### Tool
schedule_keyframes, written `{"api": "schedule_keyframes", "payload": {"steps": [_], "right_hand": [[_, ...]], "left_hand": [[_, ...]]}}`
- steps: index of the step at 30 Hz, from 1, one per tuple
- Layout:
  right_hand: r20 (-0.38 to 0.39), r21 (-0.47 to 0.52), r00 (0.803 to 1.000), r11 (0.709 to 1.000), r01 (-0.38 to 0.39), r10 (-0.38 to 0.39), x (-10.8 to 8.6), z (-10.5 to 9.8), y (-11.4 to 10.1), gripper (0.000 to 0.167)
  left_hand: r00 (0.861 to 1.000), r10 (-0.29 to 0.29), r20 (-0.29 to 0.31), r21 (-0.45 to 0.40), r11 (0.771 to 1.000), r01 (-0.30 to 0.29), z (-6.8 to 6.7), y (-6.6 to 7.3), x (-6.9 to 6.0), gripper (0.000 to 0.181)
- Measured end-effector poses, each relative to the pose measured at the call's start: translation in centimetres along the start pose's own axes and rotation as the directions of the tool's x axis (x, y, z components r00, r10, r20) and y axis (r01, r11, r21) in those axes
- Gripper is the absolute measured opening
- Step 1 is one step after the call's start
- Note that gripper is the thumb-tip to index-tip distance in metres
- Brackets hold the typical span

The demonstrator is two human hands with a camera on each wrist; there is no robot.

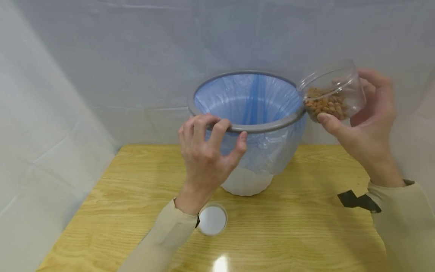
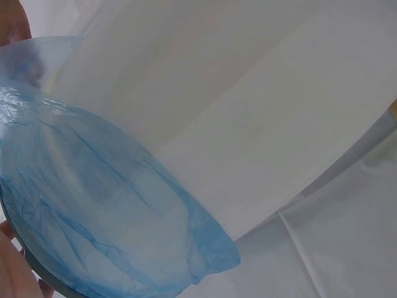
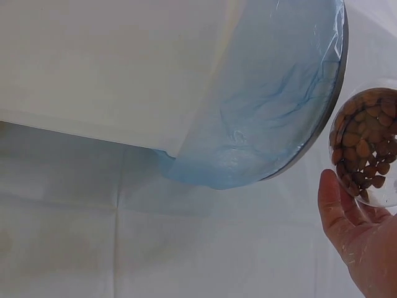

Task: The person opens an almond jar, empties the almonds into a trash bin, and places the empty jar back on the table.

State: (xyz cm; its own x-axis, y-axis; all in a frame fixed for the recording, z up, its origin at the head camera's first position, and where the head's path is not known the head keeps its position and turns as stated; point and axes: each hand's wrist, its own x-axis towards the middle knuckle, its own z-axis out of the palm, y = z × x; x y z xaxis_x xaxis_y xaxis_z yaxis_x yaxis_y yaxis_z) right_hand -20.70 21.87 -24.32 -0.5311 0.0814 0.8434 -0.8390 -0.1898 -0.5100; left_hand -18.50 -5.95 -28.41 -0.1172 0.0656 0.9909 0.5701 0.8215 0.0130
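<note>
A white trash bin (image 1: 247, 181) stands on the table, lined with a blue plastic bag (image 1: 217, 99) that a grey ring (image 1: 261, 127) holds at the rim. My left hand (image 1: 205, 155) grips the near left part of this rim, its fingers curled over the ring. To the right of the bin, my right hand (image 1: 374, 117) holds a clear plastic jar (image 1: 355, 92), thumb below and fingers behind. The jar is tilted, its uncovered mouth leaning toward the bin beside the right rim. Almonds (image 3: 363, 143) lie heaped inside it.
A round white lid (image 1: 212, 220) lies on the wood-grain table (image 1: 306, 226), close to my left wrist. Pale sheeting (image 1: 136, 56) hangs behind the table and at its sides. A black strap end (image 1: 357, 202) sticks out at my right cuff.
</note>
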Motion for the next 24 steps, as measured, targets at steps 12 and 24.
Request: {"api": "schedule_keyframes", "payload": {"steps": [12, 24], "right_hand": [[0.019, -0.024, 1.000, 1.000, -0.005, 0.006, 0.5, -0.1, 0.3, 0.075], [0.063, -0.060, 0.998, 0.998, -0.008, 0.012, 1.7, -0.2, -0.6, 0.078]], "left_hand": [[1.000, -0.005, -0.005, -0.006, 1.000, 0.005, 0.1, 0.1, 0.0, 0.029], [1.000, -0.001, -0.006, -0.008, 1.000, 0.001, 0.1, 0.2, -0.1, 0.027]]}}
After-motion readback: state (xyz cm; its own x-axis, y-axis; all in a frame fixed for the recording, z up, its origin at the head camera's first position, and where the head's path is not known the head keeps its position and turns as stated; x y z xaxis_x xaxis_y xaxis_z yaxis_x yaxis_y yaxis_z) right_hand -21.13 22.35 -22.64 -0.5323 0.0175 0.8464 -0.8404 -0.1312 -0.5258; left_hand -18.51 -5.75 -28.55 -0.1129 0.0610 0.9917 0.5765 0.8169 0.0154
